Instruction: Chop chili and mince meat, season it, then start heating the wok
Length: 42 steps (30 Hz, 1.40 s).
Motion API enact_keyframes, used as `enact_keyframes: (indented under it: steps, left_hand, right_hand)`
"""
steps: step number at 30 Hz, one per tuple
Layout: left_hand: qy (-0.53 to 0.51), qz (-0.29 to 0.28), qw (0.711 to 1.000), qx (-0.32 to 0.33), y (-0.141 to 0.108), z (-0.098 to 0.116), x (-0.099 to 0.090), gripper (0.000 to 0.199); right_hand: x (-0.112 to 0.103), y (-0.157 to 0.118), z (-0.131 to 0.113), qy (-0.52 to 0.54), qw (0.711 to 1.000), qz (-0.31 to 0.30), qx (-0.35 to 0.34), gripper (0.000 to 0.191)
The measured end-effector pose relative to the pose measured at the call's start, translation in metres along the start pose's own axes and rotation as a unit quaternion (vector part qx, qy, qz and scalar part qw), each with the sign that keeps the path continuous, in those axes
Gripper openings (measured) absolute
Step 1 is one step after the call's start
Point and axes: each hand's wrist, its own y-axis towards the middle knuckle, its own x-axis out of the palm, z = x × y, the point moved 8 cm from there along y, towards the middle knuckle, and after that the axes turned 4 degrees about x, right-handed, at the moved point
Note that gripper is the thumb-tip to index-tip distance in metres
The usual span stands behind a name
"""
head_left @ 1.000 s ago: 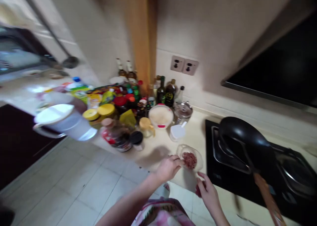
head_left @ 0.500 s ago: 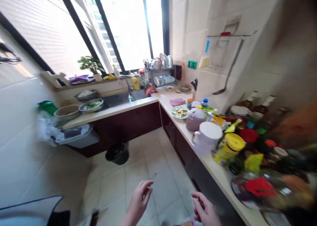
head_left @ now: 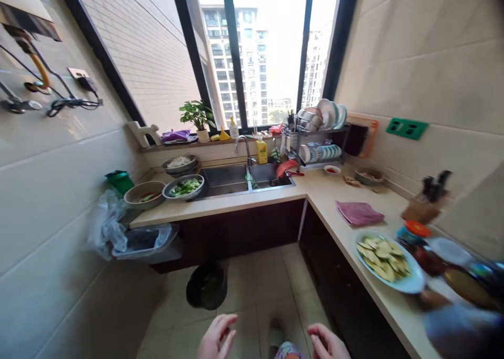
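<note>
At the bottom of the head view, my left hand (head_left: 218,339) hangs over the floor with loosely bent fingers, a gap between thumb and fingertips, and nothing in it. Level with it, my right hand (head_left: 327,343) is half curled and loosely open; I see nothing in that one either. Both are clear of the counter. Nearest to my left hand is a dark bucket (head_left: 207,288) on the floor. To the right, an oval plate of sliced green-skinned vegetable (head_left: 384,257) lies on the counter, with a folded pink cloth (head_left: 359,213) behind it.
Ahead is a double sink (head_left: 226,180). Left of it sit a bowl of chopped greens (head_left: 184,187) and a beige bowl (head_left: 145,193). A grey bin (head_left: 151,246) hangs off the counter's left end. A dish rack (head_left: 321,138) and a knife block (head_left: 427,201) stand right.
My view has moved forward toward the sink and window, so the sink, bucket and plate look nearer. The crowded jars and bottles have mostly left the view. Both hands remain low, holding nothing visible.
</note>
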Motion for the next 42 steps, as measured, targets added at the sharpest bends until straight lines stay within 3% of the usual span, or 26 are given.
enact_keyframes:
  steps: [2, 4, 7, 11, 14, 17, 20, 23, 26, 31, 37, 40, 42]
  left_hand:
    - [0.024, 0.072, 0.996, -0.049, 0.04, -0.023, -0.059, 0.03]
    - [0.032, 0.128, 0.987, -0.095, 0.071, -0.044, -0.106, 0.032]
    - [0.002, 0.176, 0.971, -0.164, 0.106, -0.086, -0.142, 0.035]
    - [-0.072, 0.194, 0.952, -0.224, 0.157, -0.158, -0.143, 0.041]
    - [-0.102, 0.177, 0.956, -0.209, 0.231, -0.19, -0.145, 0.039]
    - [-0.098, 0.155, 0.97, -0.159, 0.339, -0.194, -0.163, 0.033]
    - [-0.123, 0.084, 0.981, -0.125, 0.457, -0.186, -0.173, 0.028]
    - [-0.217, 0.054, 0.96, -0.172, 0.552, -0.189, -0.169, 0.021]
    - [-0.294, 0.061, 0.919, -0.253, 0.615, -0.201, -0.158, 0.019]
    - [-0.345, 0.121, 0.882, -0.298, 0.689, -0.211, -0.151, 0.015]
    - [-0.408, 0.13, 0.831, -0.355, 0.774, -0.219, -0.124, 0.018]
    - [-0.422, 0.115, 0.82, -0.369, 0.797, -0.219, -0.105, 0.019]
    - [-0.426, 0.101, 0.82, -0.369, 0.801, -0.218, -0.096, 0.015]
  right_hand:
    - [0.013, 0.062, -0.055, 0.039, 0.998, -0.043, -0.024, 0.042]
    - [0.028, 0.115, -0.111, 0.047, 0.994, -0.082, -0.058, 0.038]
    - [0.056, 0.18, -0.182, -0.004, 0.987, -0.122, -0.106, 0.03]
    - [0.093, 0.27, -0.247, -0.102, 0.97, -0.128, -0.183, 0.029]
    - [0.112, 0.351, -0.287, -0.164, 0.947, -0.099, -0.257, 0.031]
    - [0.12, 0.45, -0.321, -0.216, 0.943, -0.052, -0.249, 0.036]
    - [0.123, 0.548, -0.369, -0.309, 0.925, 0.022, -0.221, 0.039]
    - [0.12, 0.633, -0.43, -0.407, 0.888, 0.105, -0.185, 0.042]
    - [0.116, 0.701, -0.479, -0.471, 0.858, 0.15, -0.141, 0.048]
    - [0.127, 0.773, -0.513, -0.53, 0.831, 0.084, -0.148, 0.051]
    - [0.126, 0.811, -0.526, -0.55, 0.816, 0.021, -0.179, 0.047]
    - [0.119, 0.802, -0.503, -0.528, 0.832, 0.047, -0.163, 0.042]
    - [0.117, 0.779, -0.468, -0.454, 0.875, 0.087, -0.146, 0.041]
